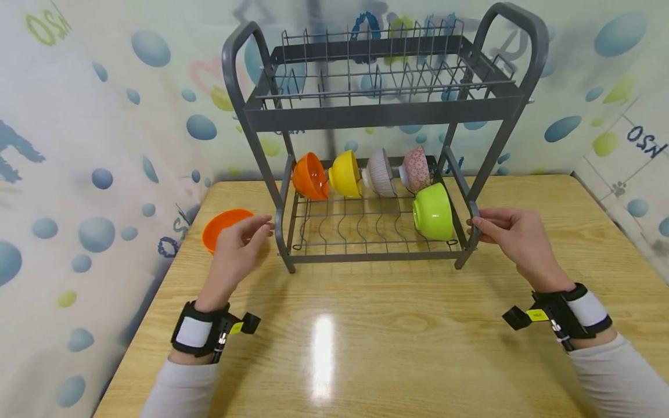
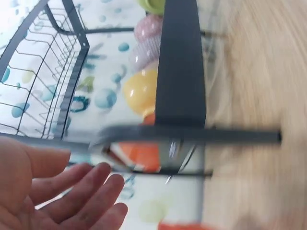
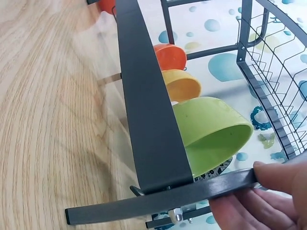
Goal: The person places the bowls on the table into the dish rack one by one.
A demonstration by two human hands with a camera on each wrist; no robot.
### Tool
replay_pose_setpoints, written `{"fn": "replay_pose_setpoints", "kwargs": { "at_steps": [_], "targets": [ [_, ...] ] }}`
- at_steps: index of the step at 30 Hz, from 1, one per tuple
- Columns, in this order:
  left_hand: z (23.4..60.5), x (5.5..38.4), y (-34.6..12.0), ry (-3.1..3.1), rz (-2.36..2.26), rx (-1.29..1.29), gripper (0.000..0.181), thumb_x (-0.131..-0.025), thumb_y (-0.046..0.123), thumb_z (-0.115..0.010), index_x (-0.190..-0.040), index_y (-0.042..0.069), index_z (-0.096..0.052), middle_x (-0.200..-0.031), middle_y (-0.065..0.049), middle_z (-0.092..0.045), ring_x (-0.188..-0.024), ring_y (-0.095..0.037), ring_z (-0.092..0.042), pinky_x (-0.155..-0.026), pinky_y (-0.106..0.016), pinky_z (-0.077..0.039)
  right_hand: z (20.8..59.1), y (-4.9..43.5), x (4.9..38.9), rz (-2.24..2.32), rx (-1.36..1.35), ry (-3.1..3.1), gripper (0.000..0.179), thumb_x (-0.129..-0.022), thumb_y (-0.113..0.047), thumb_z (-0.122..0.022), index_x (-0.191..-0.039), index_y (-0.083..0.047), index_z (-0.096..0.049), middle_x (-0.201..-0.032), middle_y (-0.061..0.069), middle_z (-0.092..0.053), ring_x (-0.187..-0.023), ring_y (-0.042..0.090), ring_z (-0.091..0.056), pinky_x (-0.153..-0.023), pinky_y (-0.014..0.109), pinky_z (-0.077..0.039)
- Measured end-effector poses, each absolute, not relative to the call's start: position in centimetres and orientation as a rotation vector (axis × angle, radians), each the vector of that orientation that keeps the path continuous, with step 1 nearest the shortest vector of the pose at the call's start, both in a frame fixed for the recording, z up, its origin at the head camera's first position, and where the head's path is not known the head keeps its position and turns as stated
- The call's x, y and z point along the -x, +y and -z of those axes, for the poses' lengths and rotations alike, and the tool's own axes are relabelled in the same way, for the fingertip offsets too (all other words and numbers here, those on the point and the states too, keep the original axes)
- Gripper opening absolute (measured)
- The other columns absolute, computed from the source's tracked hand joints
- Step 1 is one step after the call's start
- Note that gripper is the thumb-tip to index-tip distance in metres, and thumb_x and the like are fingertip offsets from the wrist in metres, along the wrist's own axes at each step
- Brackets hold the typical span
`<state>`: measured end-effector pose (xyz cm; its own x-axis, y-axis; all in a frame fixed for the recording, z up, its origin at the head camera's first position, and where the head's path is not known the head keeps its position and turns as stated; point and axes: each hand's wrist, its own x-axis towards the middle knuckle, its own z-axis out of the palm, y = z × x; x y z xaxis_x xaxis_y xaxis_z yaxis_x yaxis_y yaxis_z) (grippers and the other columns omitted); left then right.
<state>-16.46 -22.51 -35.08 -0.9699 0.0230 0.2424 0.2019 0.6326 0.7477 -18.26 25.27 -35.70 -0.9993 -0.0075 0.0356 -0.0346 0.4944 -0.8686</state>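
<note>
A dark grey two-tier dish rack (image 1: 360,257) stands on the wooden table. My right hand (image 1: 517,244) pinches its right side frame between thumb and fingers, as the right wrist view shows. My left hand (image 1: 237,249) is beside the left side frame, fingers loose and apart in the left wrist view, gripping nothing. On the lower tier, an orange bowl (image 1: 310,177), a yellow bowl (image 1: 345,174), a pale striped bowl (image 1: 380,173) and a pink patterned bowl (image 1: 417,169) stand tilted in a row. A green bowl (image 1: 434,212) sits in front at the right.
Another orange bowl (image 1: 222,225) lies on the table left of the rack, partly behind my left hand. The upper wire tier (image 1: 366,87) holds no dishes. A patterned wall covering (image 1: 151,116) rises behind and along the left side of the table (image 1: 397,348).
</note>
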Motion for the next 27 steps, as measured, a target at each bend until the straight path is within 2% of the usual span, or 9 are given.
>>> {"fn": "replay_pose_setpoints", "kwargs": {
  "at_steps": [4,8,10,14,17,19,23,27],
  "targets": [
    [34.4,15.7,-24.0,-2.608,0.897,0.251,0.03,-0.095,0.016,-0.058,-0.118,-0.001,-0.065,-0.113,-0.019,-0.068,-0.101,-0.034,-0.065,-0.087,-0.048,-0.052,35.8,25.5,18.4,-1.606,-0.05,-2.703,0.056,-0.091,-0.041,-0.059,-0.127,0.001,-0.058,-0.096,-0.012,-0.073,-0.086,-0.001,-0.068,-0.075,0.018,-0.056],
    [34.0,15.3,-25.6,-2.711,0.662,0.203,0.033,-0.091,0.013,-0.063,-0.118,-0.005,-0.063,-0.117,-0.025,-0.064,-0.107,-0.043,-0.059,-0.091,-0.057,-0.048,35.9,25.6,18.4,-1.606,-0.064,-2.711,0.055,-0.092,-0.04,-0.058,-0.128,0.002,-0.058,-0.094,-0.017,-0.072,-0.086,-0.001,-0.068,-0.075,0.019,-0.056],
    [34.1,15.2,-26.3,-2.781,0.548,0.193,0.034,-0.09,0.013,-0.064,-0.118,-0.006,-0.063,-0.116,-0.026,-0.064,-0.106,-0.044,-0.059,-0.089,-0.057,-0.048,35.9,25.7,18.5,-1.605,-0.071,-2.714,0.056,-0.093,-0.04,-0.058,-0.128,0.003,-0.057,-0.094,-0.018,-0.072,-0.086,-0.002,-0.067,-0.075,0.019,-0.056],
    [34.8,15.2,-27.1,-2.895,0.393,0.222,0.034,-0.089,0.013,-0.065,-0.118,-0.005,-0.063,-0.115,-0.027,-0.064,-0.101,-0.043,-0.061,-0.085,-0.056,-0.05,35.7,25.8,18.6,-1.589,-0.083,-2.732,0.057,-0.093,-0.039,-0.057,-0.13,0.005,-0.054,-0.099,-0.011,-0.073,-0.086,-0.003,-0.067,-0.076,0.019,-0.056],
    [35.7,15.5,-27.3,-2.949,0.334,0.234,0.035,-0.09,0.013,-0.064,-0.12,-0.005,-0.062,-0.117,-0.027,-0.063,-0.101,-0.043,-0.061,-0.085,-0.055,-0.051,35.7,25.8,18.7,-1.561,-0.067,-2.763,0.06,-0.092,-0.041,-0.058,-0.131,0.004,-0.054,-0.104,-0.003,-0.073,-0.086,-0.002,-0.067,-0.079,0.024,-0.057],
    [36.2,15.7,-27.3,-2.968,0.314,0.24,0.034,-0.091,0.013,-0.062,-0.12,-0.005,-0.062,-0.116,-0.027,-0.064,-0.1,-0.042,-0.062,-0.084,-0.055,-0.051,35.8,25.8,18.7,-1.549,-0.058,-2.774,0.06,-0.092,-0.043,-0.058,-0.13,0.003,-0.055,-0.104,-0.003,-0.073,-0.086,-0.002,-0.067,-0.079,0.025,-0.057],
    [36.8,16.1,-27.2,-2.968,0.285,0.251,0.026,-0.091,0.01,-0.061,-0.112,-0.005,-0.064,-0.1,-0.023,-0.068,-0.084,-0.036,-0.064,-0.077,-0.051,-0.054,35.9,25.9,18.7,-1.542,-0.054,-2.774,0.06,-0.092,-0.043,-0.058,-0.13,0.003,-0.056,-0.103,-0.006,-0.073,-0.086,-0.002,-0.067,-0.08,0.026,-0.057],
    [37.1,16.2,-27.0,-2.965,0.254,0.255,0.017,-0.091,0.008,-0.06,-0.103,-0.003,-0.066,-0.084,-0.017,-0.067,-0.069,-0.027,-0.058,-0.069,-0.046,-0.054,36.0,25.9,18.7,-1.551,-0.047,-2.769,0.06,-0.092,-0.043,-0.058,-0.13,0.003,-0.055,-0.1,-0.011,-0.073,-0.086,-0.002,-0.067,-0.078,0.023,-0.057]
  ]
}}
